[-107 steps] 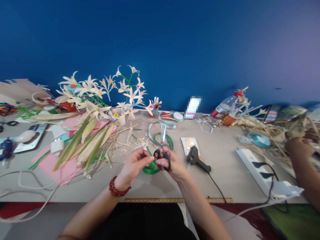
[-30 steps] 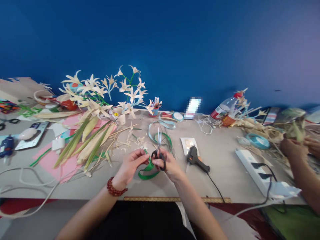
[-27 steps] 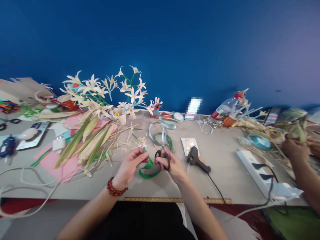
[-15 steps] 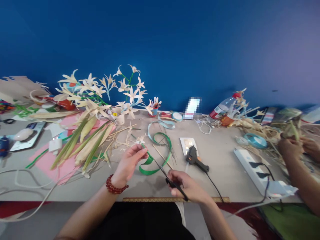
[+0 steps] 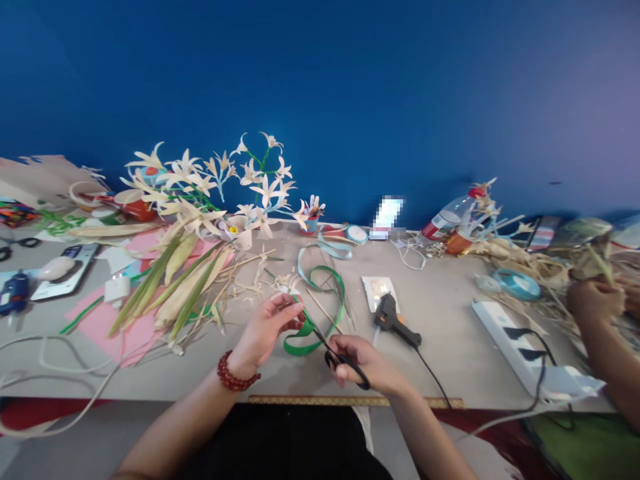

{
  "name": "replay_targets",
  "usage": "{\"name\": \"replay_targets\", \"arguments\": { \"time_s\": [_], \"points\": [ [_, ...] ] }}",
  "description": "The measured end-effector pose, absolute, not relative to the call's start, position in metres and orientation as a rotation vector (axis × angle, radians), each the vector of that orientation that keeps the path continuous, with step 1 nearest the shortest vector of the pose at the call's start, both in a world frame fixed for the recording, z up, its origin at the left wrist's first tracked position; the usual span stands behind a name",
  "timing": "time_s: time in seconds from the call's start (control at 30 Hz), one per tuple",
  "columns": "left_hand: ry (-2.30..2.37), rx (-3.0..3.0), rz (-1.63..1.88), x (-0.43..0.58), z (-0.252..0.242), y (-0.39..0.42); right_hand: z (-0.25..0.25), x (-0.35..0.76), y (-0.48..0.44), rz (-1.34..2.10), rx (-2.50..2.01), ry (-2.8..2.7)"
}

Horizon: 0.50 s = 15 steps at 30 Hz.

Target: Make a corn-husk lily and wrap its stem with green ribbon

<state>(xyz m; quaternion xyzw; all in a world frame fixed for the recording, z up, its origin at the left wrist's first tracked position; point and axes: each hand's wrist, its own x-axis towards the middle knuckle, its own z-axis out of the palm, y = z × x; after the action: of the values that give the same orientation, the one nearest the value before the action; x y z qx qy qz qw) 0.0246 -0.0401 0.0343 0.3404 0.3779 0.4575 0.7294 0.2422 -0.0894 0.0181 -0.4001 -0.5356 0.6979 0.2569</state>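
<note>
My left hand (image 5: 264, 328), with a red bead bracelet at the wrist, pinches the end of a green ribbon (image 5: 306, 337) that loops over the grey table (image 5: 440, 313). My right hand (image 5: 367, 363) grips black-handled scissors (image 5: 336, 353), whose blades point up and left toward the ribbon just below my left fingers. A small pale flower piece sits at my left fingertips.
A black glue gun (image 5: 395, 320) lies right of my hands, a white power strip (image 5: 520, 350) farther right. Husk flowers (image 5: 220, 187), green-yellow leaves (image 5: 175, 280), pink paper and cables fill the left. Another person's hands (image 5: 597, 300) work at the right edge. A ruler (image 5: 350, 401) lines the front edge.
My right hand drew the scissors from upright beside the left hand down toward me, then tilted the blades back up toward the ribbon. My left hand kept its pinch.
</note>
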Motion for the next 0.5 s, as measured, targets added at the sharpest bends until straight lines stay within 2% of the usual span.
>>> {"name": "replay_targets", "arguments": {
  "time_s": [0.5],
  "points": [
    [0.797, 0.774, 1.012, 0.027, 0.0293, -0.0402, 0.0151, 0.2414, -0.0877, 1.891, -1.098, -1.423]
  ]
}}
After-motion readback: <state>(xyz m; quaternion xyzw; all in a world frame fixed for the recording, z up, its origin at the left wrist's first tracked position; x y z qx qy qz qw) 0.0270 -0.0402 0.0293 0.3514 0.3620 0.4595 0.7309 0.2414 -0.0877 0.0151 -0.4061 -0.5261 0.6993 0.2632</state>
